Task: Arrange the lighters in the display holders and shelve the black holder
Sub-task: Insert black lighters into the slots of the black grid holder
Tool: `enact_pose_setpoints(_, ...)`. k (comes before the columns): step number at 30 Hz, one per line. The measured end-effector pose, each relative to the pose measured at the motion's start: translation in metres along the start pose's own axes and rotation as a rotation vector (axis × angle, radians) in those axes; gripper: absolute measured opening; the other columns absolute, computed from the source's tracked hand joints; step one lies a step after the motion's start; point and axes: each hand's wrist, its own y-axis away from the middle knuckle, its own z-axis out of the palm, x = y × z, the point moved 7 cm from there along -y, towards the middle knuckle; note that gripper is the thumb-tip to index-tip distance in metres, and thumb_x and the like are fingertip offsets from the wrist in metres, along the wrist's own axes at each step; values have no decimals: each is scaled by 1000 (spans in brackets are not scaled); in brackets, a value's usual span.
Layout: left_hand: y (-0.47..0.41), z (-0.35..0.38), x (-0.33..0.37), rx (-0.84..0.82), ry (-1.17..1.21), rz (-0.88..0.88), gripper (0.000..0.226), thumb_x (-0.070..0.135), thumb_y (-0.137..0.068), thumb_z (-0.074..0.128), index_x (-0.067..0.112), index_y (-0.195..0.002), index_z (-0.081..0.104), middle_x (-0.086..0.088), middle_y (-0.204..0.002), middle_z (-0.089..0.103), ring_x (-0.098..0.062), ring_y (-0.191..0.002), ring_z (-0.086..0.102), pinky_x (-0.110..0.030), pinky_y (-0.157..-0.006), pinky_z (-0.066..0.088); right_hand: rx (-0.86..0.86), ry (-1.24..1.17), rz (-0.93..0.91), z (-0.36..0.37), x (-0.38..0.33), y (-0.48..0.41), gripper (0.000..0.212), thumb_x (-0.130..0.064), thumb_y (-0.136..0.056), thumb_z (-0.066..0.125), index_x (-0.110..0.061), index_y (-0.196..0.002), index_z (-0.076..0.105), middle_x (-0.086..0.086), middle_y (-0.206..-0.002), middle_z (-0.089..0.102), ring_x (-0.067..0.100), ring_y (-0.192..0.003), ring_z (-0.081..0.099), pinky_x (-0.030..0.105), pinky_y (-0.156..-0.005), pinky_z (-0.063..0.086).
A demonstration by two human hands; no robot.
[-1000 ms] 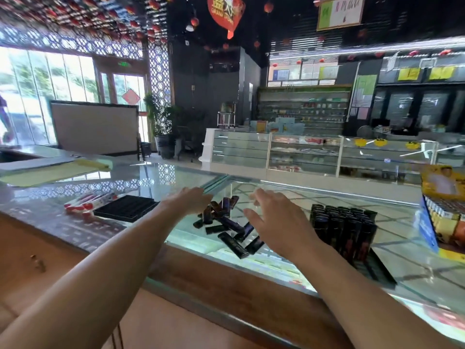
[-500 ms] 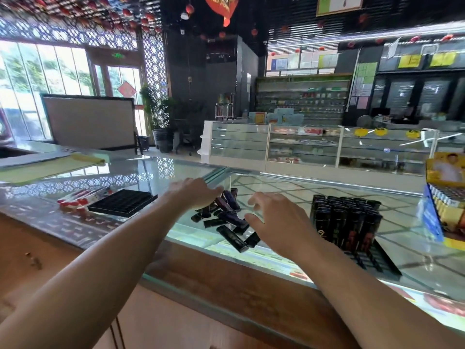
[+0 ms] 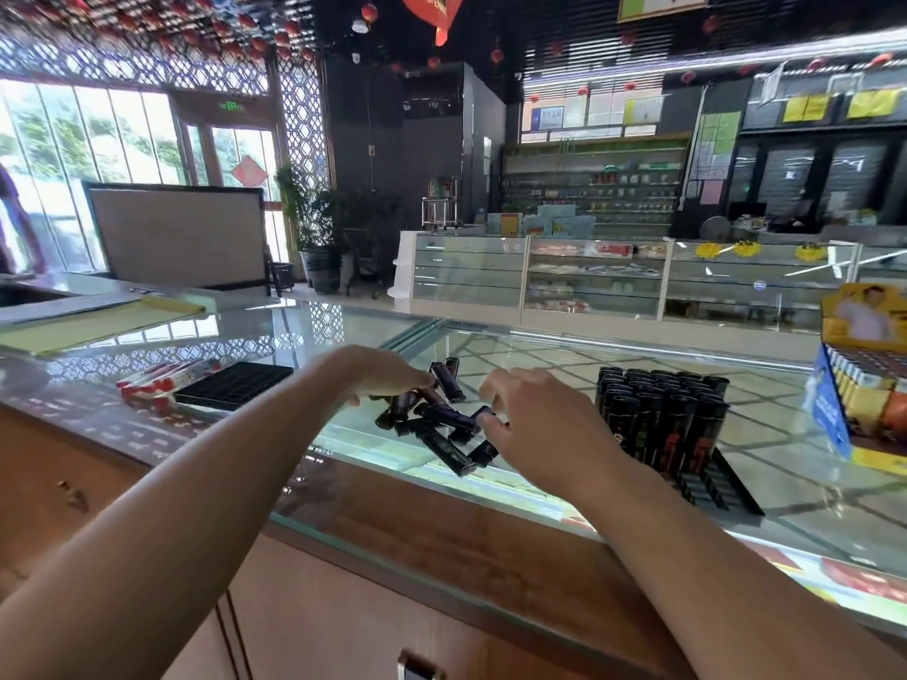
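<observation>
A pile of loose dark lighters (image 3: 444,424) lies on the glass counter in front of me. My left hand (image 3: 380,377) reaches into the pile's left side, with thumb and fingers closed around one dark lighter (image 3: 407,400). My right hand (image 3: 537,427) hovers at the pile's right side with its fingers curled and apart, their tips touching a lighter's end. To the right stands a black holder (image 3: 721,490), its back rows full of upright dark lighters (image 3: 657,414) and its front slots empty. A second, empty black holder (image 3: 235,385) lies flat to the left.
Red-and-white lighters (image 3: 162,380) lie beside the empty holder. A blue-and-yellow display box (image 3: 856,400) of lighters stands at the far right. The glass counter top (image 3: 564,358) has a wooden front edge (image 3: 441,522). Yellow paper (image 3: 98,323) lies far left.
Both hands have come down and closer together onto the lighter pile. The left hand's fingers have closed on a lighter, and the right hand's fingertips now touch the pile.
</observation>
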Motion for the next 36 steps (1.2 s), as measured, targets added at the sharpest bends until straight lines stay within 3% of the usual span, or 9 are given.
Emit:
enact_pose_setpoints(3,-9,-3,-12,-78,-4,26,51,50,-100,61,11,-133,61,-15,-148,47,-24,-109,59,-34,-79,59,-3,-11,-8,0,-2,0,25,-39,-106,53,-26,-127,58,-6,-117,66,17,-115,56,33,-81,42)
enact_pose_setpoints(5,-12,-2,-14,-65,-55,61,40,45,-99,64,9,-117,66,-17,-121,65,-16,-86,62,-28,-70,56,-8,-16,-7,1,-3,0,25,-39,-106,54,-26,-127,58,-6,-116,66,17,-114,56,34,-82,45)
enact_pose_setpoints(8,-14,3,-13,-15,-86,127,40,47,-98,64,8,-103,69,-8,-93,73,-20,-77,70,-33,-73,60,-11,1,-9,2,-4,1,24,-38,-105,54,-25,-125,58,-4,-115,66,19,-114,56,36,-86,48)
enact_pose_setpoints(13,-8,3,-3,69,-186,118,50,49,-104,52,0,-106,65,-16,-108,74,-27,-83,71,-36,-76,56,27,83,-27,2,-9,3,26,-36,-105,54,-21,-126,60,1,-118,66,23,-114,57,39,-93,49)
enact_pose_setpoints(19,-14,11,10,175,-181,110,47,32,-110,48,-2,-141,41,-18,-127,64,-30,-111,65,-31,-80,52,11,68,-31,5,-9,4,23,-35,-104,56,-21,-122,61,0,-117,66,23,-114,57,39,-93,47)
enact_pose_setpoints(23,-13,8,14,232,-224,139,25,14,-107,54,2,-129,53,-11,-108,66,-22,-94,64,-18,-61,41,-2,63,-32,6,-9,4,21,-35,-104,57,-21,-118,61,0,-114,66,23,-112,58,38,-90,45)
enact_pose_setpoints(25,-9,5,14,251,-257,132,17,8,-105,55,3,-120,60,-11,-109,68,-23,-95,66,-19,-70,46,-5,61,-37,6,-10,4,21,-36,-104,57,-21,-118,61,0,-114,66,23,-112,58,38,-89,46)
enact_pose_setpoints(30,-1,4,16,382,-304,69,22,-2,-102,51,-1,-122,59,-11,-106,67,-22,-91,63,-37,-89,60,-1,82,-62,4,-14,8,24,-35,-105,55,-19,-122,61,2,-120,66,25,-115,58,39,-91,47)
enact_pose_setpoints(36,6,-4,11,539,-290,39,25,-5,-102,47,1,-124,59,-1,-83,54,-18,-78,57,-30,-71,48,99,78,-99,-20,-26,14,21,-31,-105,52,-23,-122,62,-2,-117,67,21,-113,58,36,-89,45)
